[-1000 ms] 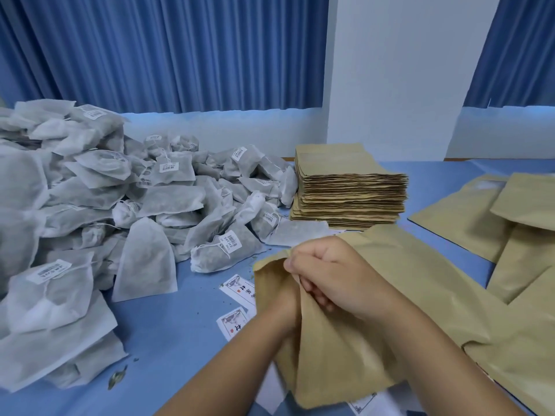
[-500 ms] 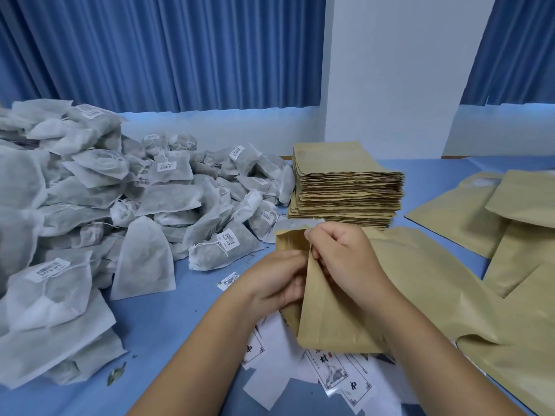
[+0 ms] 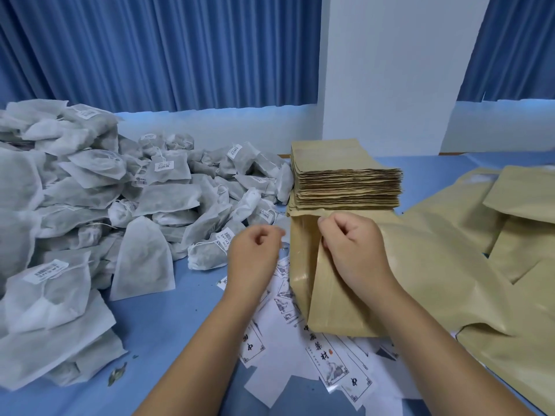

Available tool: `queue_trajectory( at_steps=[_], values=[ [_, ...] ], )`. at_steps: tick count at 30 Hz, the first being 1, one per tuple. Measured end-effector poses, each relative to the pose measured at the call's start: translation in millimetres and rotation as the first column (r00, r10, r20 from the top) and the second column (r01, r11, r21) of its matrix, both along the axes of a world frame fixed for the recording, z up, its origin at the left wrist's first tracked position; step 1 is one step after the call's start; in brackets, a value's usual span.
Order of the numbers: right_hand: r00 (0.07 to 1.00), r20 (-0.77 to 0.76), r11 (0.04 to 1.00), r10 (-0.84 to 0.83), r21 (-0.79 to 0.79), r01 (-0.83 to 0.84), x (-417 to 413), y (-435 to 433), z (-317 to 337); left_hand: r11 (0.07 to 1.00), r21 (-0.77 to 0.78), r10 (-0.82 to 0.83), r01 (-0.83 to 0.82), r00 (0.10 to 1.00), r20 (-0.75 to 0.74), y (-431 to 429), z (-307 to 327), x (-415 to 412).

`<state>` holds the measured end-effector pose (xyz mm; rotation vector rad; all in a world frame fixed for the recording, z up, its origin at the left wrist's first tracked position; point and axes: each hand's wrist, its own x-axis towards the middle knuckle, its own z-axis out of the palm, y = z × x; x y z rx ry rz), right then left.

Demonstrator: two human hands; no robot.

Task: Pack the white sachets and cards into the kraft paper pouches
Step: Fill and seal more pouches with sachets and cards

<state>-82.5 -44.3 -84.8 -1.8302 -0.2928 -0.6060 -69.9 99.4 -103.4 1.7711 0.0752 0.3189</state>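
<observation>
A kraft pouch [image 3: 333, 304] stands tilted on the blue table, mouth up, in front of me. My right hand [image 3: 353, 250] pinches the pouch's top edge with curled fingers. My left hand [image 3: 255, 253] hovers just left of the pouch, apart from it, fingers curled and holding nothing I can see; its fingertips are blurred. A large heap of white sachets [image 3: 90, 205] with barcode labels fills the left side. Printed white cards [image 3: 327, 358] lie scattered under and in front of the pouch.
A tall stack of flat kraft pouches [image 3: 345, 181] sits behind the held pouch. More kraft pouches [image 3: 486, 259] lie overlapping on the right. A dry leaf scrap [image 3: 117, 375] lies near the front left. Blue curtains and a white pillar stand behind the table.
My left hand has let go of the pouch and moved left, away from it. The pouch, still held by my right hand, now stands farther from me, near the stack.
</observation>
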Motion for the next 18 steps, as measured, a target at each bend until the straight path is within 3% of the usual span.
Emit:
queue_trajectory(
  at_steps=[2,3,5,8,10,14,18],
  values=[
    [1.0,0.02,1.0,0.0,-0.006,0.0,0,-1,1,0.999,-0.047,0.006,-0.01,0.997,-0.073,0,1,0],
    [1.0,0.023,1.0,0.017,-0.026,-0.017,-1,-1,0,0.991,-0.115,-0.087,0.068,0.981,-0.17,-2,1,0],
    [0.998,0.022,0.991,0.058,-0.125,-0.055,-2,0,-3,0.896,-0.365,-0.378,0.253,0.865,-0.329,-7,2,-3],
    [0.997,0.057,0.905,0.051,-0.425,-0.022,-4,0,-8,0.737,-0.604,-0.57,0.304,0.759,-0.313,-4,2,0],
    [0.998,0.02,0.857,0.063,-0.513,-0.043,-3,1,-9,0.711,-0.643,-0.579,0.286,0.756,-0.305,-1,2,2],
    [0.989,-0.107,0.872,0.107,-0.468,-0.145,-5,6,-10,0.679,-0.688,-0.592,0.258,0.745,-0.306,-2,-2,2],
    [0.997,-0.02,0.933,0.07,-0.353,-0.073,-9,8,-10,0.802,-0.522,-0.48,0.291,0.833,-0.274,-4,-5,3]
  ],
)
